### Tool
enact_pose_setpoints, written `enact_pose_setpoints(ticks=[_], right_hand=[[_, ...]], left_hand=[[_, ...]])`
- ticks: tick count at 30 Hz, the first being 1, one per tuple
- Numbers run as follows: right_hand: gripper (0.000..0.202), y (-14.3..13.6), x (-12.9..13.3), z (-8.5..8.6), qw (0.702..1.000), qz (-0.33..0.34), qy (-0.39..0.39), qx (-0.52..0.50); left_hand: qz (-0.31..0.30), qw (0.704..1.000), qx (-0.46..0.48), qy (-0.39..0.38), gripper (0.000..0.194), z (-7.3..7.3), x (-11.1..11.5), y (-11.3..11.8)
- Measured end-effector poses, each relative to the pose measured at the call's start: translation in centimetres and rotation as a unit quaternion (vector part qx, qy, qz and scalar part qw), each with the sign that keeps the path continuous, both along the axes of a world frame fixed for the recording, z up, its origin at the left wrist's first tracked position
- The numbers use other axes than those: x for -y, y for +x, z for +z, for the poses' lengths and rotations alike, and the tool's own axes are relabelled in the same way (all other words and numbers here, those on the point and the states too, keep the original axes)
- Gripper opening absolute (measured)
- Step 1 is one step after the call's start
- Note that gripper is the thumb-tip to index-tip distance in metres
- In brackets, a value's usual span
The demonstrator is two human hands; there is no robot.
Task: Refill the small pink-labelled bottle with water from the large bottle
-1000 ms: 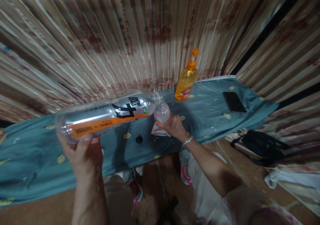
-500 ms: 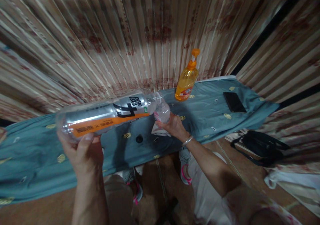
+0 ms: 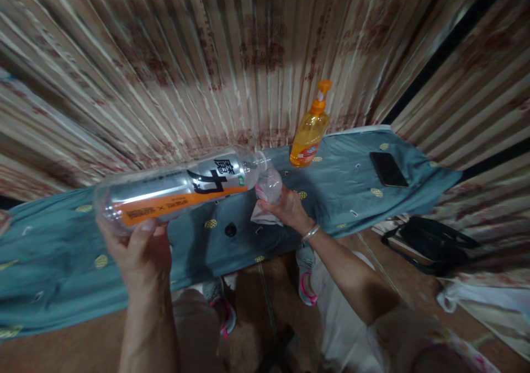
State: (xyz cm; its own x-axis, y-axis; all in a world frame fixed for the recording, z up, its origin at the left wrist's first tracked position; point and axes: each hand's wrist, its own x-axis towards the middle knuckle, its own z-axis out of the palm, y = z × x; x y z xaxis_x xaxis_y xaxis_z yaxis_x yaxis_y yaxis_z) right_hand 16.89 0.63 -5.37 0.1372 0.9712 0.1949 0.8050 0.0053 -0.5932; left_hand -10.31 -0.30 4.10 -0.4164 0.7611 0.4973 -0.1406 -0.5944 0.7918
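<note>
We have our left hand point(image 3: 143, 251) wrapped round the lower end of a large clear bottle point(image 3: 174, 188), its thumb pressed along the near side. The bottle, with a silver and orange label, lies nearly on its side in the air, its open neck point(image 3: 254, 165) pointing away from the left hand and toward our right hand point(image 3: 287, 210). That right hand is closed about a small clear bottle point(image 3: 270, 185) with a pinkish label, whose upper end sits right by the large bottle's neck (whether the two touch, we cannot tell).

A silver bracelet point(image 3: 310, 233) circles our right wrist, and a pale scrap point(image 3: 264, 216) shows just below the right hand's fingers, partly hidden by them. Between our hands, nearer the right one, a small black round piece point(image 3: 231, 230) rests on the teal-covered tabletop point(image 3: 339, 191). Beyond the right hand stands an orange pump bottle point(image 3: 308, 138); well to that hand's right lies a dark phone point(image 3: 388, 169). Farther right of it, we see a black bag point(image 3: 434, 243) below the tabletop's level. Past both hands hangs a pleated, flowered curtain point(image 3: 232, 58).
</note>
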Motion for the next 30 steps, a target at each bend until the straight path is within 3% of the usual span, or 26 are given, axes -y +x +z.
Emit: enact_pose_setpoints(ticks=[24,30], right_hand=[[0.051,-0.07,0.00,0.18,1.000,-0.007,-0.016,-0.009],[0.052,-0.01,0.04,0.33,1.000,0.003,-0.014,-0.006]], left_hand=[[-0.011,1.000,0.005,0.004,0.067,-0.10,0.20,-0.05],[-0.011,1.000,-0.004,0.003,0.059,0.01,0.25,0.00]])
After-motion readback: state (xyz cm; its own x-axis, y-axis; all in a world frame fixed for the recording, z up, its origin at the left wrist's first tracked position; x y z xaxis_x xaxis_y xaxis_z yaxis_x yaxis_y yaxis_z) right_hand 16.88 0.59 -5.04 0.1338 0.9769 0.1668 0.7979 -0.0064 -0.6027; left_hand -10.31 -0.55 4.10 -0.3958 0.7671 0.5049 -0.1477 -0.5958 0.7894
